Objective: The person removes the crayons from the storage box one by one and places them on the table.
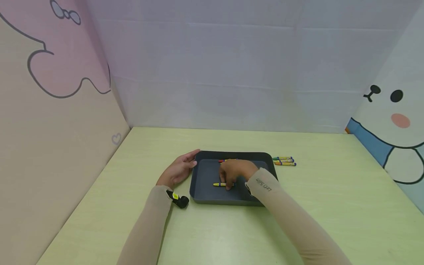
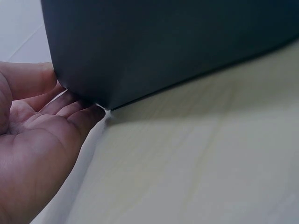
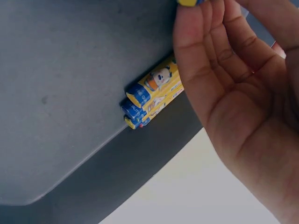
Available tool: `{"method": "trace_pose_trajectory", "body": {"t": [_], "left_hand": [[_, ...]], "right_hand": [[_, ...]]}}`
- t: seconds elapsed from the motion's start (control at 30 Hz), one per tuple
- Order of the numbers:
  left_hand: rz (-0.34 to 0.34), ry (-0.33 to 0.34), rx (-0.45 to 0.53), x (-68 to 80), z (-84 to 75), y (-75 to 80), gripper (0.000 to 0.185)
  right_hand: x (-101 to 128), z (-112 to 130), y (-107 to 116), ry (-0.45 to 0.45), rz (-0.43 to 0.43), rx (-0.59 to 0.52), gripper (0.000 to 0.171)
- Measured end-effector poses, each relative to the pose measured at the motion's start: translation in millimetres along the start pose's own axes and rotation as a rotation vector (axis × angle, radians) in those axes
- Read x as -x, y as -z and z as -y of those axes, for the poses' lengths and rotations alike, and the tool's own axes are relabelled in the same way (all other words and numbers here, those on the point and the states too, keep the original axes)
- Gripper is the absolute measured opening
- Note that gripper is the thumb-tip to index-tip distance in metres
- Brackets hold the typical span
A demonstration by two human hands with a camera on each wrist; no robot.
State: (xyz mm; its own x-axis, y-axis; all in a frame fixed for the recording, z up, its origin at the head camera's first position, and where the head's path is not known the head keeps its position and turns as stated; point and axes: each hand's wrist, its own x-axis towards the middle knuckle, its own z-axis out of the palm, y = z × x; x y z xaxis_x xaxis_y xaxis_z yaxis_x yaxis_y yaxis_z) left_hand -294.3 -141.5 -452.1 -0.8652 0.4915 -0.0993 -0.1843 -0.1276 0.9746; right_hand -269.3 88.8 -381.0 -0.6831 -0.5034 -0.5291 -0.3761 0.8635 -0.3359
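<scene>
two hands are working at the tray [image 1: 261, 159]: right hand [image 1: 236, 172] is pinching a yellow crayon [image 1: 219, 184] lying crosswise on the tray floor, fingertips clamped; left hand [image 1: 177, 171], fingers straight, is bracing the tray's left wall.

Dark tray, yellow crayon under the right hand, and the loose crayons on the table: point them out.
dark tray [image 1: 212, 200], head view, on its near outer wall.
yellow crayon [image 1: 218, 184], head view, on its exposed left end.
loose crayons [image 1: 285, 161], head view, on the middle crayon.
</scene>
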Motion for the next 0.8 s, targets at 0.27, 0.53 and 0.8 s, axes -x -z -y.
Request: {"method": "trace_pose_trajectory", "body": {"t": [0.27,0.53,0.8], "left_hand": [[-0.002,0.004,0.006,0.2,0.0,-0.4,0.062],[-0.007,0.005,-0.002,0.6,-0.3,-0.8,0.061],[-0.001,0.005,-0.006,1.9,-1.1,-1.2,0.060]], "right_hand": [[1.2,-0.8,0.1,-0.009,-0.016,-0.032,0.014],[3.6,-4.8,-0.5,0.008,-0.041,-0.094,0.014],[6.7,-9.7,1.0,0.065,-0.032,-0.128,0.011]]}}
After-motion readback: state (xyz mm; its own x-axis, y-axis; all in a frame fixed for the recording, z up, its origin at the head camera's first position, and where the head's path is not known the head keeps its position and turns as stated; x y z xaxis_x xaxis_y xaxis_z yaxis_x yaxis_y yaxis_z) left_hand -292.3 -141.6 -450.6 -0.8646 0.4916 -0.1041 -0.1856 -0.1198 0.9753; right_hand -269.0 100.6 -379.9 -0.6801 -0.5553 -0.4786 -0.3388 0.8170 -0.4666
